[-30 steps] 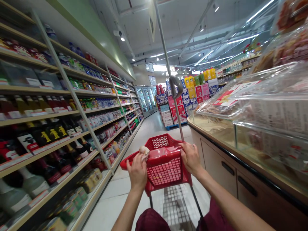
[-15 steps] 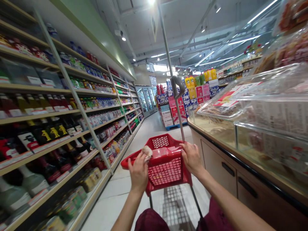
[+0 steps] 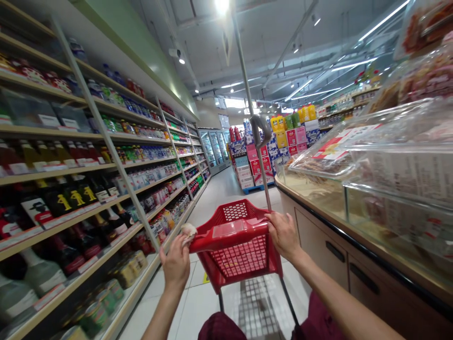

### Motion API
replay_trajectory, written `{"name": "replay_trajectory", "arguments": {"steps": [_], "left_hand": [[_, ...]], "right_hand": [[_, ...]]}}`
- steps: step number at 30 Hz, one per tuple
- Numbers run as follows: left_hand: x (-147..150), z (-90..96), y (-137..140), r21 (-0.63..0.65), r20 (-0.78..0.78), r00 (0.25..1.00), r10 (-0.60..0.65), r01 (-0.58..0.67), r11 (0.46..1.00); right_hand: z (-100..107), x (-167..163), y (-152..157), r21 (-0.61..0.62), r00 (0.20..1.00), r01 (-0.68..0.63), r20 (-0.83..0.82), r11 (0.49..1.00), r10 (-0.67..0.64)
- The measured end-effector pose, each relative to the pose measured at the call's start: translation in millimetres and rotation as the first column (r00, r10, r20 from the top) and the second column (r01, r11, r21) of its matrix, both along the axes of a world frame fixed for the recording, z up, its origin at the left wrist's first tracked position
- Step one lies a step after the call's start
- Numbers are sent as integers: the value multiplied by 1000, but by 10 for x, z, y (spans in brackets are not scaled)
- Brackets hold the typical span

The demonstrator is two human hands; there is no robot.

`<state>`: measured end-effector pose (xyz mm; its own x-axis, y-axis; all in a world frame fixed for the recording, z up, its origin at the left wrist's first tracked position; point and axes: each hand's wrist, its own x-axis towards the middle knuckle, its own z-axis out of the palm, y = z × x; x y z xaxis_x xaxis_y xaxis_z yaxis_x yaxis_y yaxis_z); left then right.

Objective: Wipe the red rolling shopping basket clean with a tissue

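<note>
Left hand: the left hand (image 3: 177,262) pinches a crumpled off-white cloth (image 3: 187,231), its fingers bent and drawn close around it at the left end of a glossy red plastic handle bar (image 3: 230,234).
Right hand: the right hand (image 3: 284,234) curls narrowly over the bar's right end, fingers side by side; their undersides are hidden.
Cart: the red plastic shopping cart with a lattice basket (image 3: 234,211) stands directly ahead of the person, between the two arms, its handle bar nearest the body.
Pole: a slim grey metal pole with a looped grip (image 3: 242,56) rises at the basket's right edge, just beyond the right hand.
Left edge: long pale-edged shelves packed with bottles and cans (image 3: 122,165) run well past the cart, with a strip of floor between.
Right edge: a wood-fronted counter with a black rim (image 3: 318,222) stands near the right forearm, clear plastic food packs (image 3: 327,153) piled on top.
Open room: pale tiled floor (image 3: 214,189) stretches ahead on the left, beside stacked cartons on a blue pallet (image 3: 260,167).
</note>
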<state>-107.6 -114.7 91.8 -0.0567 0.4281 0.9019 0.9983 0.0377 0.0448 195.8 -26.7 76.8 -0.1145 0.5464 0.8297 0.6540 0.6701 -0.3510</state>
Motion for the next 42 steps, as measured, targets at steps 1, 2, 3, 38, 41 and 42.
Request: {"name": "replay_trajectory", "arguments": {"steps": [1, 2, 3, 38, 41, 42], "left_hand": [[142, -8, 29, -15, -21, 998, -54, 53, 998], [304, -11, 54, -35, -49, 992, -119, 118, 992], [451, -8, 71, -59, -71, 983, -171, 167, 984], [748, 138, 102, -55, -31, 989, -144, 142, 988], [1077, 145, 162, -117, -127, 942, -311, 297, 948], [1174, 146, 178, -128, -154, 920, -360, 343, 931]], "right_hand": [[-3, 1, 1, 2, 1000, 4, 2, 1000, -4], [-3, 8, 3, 5, 1000, 10, 7, 1000, -10], [-1, 21, 5, 7, 1000, 15, 16, 1000, -15], [6, 1, -38, 1, 1000, 10, -8, 1000, -10], [7, 1, -43, 8, 1000, 6, -4, 1000, -6], [12, 14, -42, 11, 1000, 2, 13, 1000, -2]]}}
